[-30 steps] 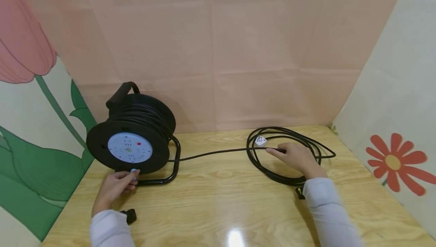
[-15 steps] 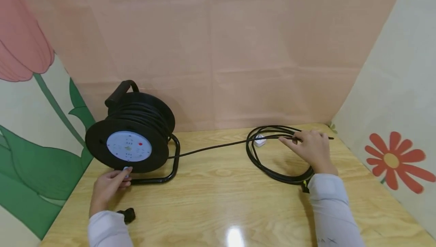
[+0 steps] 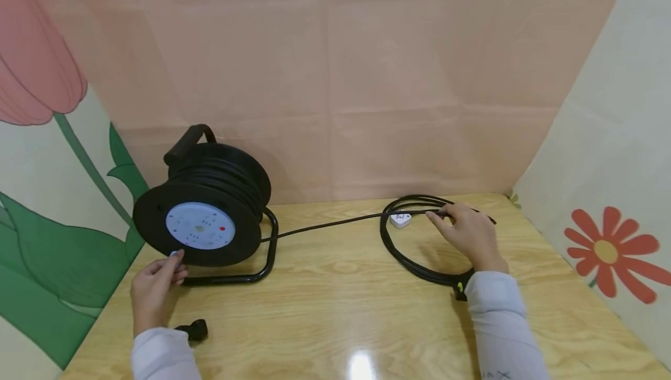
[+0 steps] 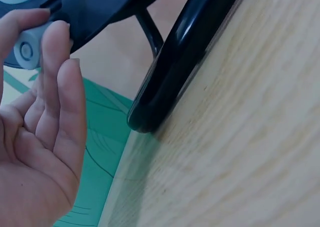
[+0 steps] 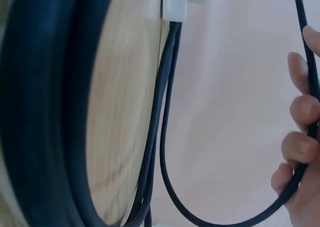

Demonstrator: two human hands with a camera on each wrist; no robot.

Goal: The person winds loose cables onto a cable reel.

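A black cable reel [image 3: 152, 217] with a pale socket face stands at the table's left, cable wound on its drum. My left hand [image 3: 149, 292] pinches the small light-blue crank knob [image 4: 31, 47] at the lower rim of the reel between thumb and fingers. From the drum a black cable [image 3: 335, 224] runs right, slightly sagging, to my right hand [image 3: 469, 237], which grips it above the loose coil [image 3: 401, 257]. In the right wrist view several fingers curl round the cable [image 5: 312, 69]. A white plug [image 3: 401, 220] lies inside the coil's far side.
The reel rests on a bent black tube stand [image 3: 269, 252] on the wood-grain table [image 3: 325, 310]. A pink-beige wall sheet [image 3: 335, 106] rises behind, with flower-painted panels at both sides. A small black object [image 3: 196, 330] shows by the left cuff.
The reel's face has turned clockwise, and my left hand has moved left with the knob. My right hand, still holding the cable, has shifted right and up, then slightly back left.
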